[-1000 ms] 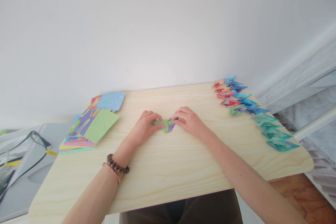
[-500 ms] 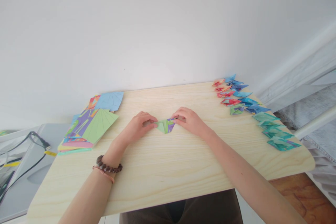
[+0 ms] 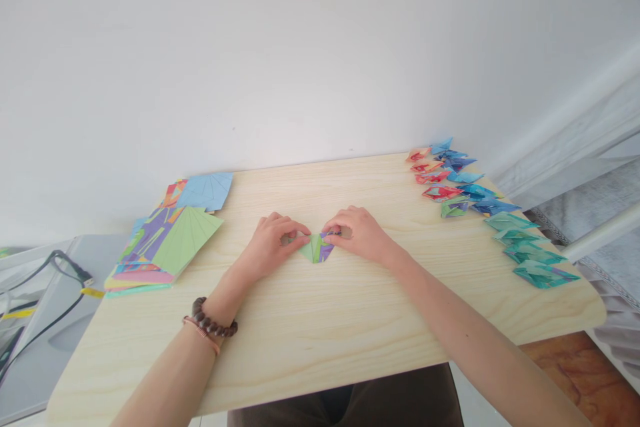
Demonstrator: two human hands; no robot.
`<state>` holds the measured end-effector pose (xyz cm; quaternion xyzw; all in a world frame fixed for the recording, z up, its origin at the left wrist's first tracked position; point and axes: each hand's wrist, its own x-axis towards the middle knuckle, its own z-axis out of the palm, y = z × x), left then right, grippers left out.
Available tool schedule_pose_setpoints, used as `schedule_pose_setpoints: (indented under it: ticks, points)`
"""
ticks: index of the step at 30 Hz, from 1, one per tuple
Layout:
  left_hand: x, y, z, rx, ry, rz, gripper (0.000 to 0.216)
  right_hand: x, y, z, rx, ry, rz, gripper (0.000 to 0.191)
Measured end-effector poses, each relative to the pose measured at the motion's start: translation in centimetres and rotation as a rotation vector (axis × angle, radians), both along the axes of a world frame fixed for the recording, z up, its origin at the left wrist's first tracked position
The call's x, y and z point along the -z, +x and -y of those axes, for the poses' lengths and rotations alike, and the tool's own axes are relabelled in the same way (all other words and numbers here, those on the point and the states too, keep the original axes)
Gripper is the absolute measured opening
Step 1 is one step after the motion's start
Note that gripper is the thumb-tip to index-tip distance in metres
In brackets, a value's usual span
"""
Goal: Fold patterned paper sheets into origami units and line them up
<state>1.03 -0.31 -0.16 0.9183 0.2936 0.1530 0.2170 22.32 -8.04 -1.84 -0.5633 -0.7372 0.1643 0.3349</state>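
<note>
A small folded paper piece [image 3: 317, 248], green with purple patches, lies flat at the middle of the light wooden table [image 3: 325, 327]. My left hand [image 3: 273, 247] pinches its left corner with curled fingers. My right hand [image 3: 356, 233] pinches its right corner the same way. Both hands rest on the tabletop. A bead bracelet sits on my left wrist [image 3: 210, 323].
A stack of patterned paper sheets [image 3: 167, 243] lies at the table's left, with a blue sheet [image 3: 206, 191] behind it. Several folded paper pieces, red, blue and teal [image 3: 480, 207], run along the right edge. Cables [image 3: 45, 293] lie on a grey surface to the left. A white wall stands behind.
My left hand has moved back in toward the paper, and both hands now pinch it closer together. The paper looks more compact, triangular.
</note>
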Motion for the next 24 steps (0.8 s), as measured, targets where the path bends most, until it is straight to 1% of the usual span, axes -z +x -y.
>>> schedule_pose_setpoints:
  ticks: [3,7,11,14,18,24]
  points:
    - [0.2,-0.1,-0.1,0.016,-0.013,-0.008,0.019,0.0,0.0,0.1,-0.008,-0.009,-0.002,0.01]
    - [0.2,-0.6,-0.6,0.081,-0.032,0.03,0.022,0.0,0.4,0.0,-0.054,-0.016,-0.005,0.012]
    - [-0.1,-1.1,-1.0,0.147,-0.032,0.016,0.021,-0.1,0.9,0.1,-0.109,0.002,0.019,0.011]
    - [-0.3,-1.4,-1.1,0.18,-0.043,0.005,0.022,0.0,1.1,0.2,-0.107,0.015,0.03,0.012]
    - [-0.4,-2.0,-1.2,0.172,-0.065,0.045,0.02,0.7,1.2,0.1,-0.085,0.031,0.044,0.013]
    - [-0.4,-2.5,-0.9,0.146,-0.014,0.064,0.019,1.1,1.1,0.3,-0.093,0.08,0.05,0.015]
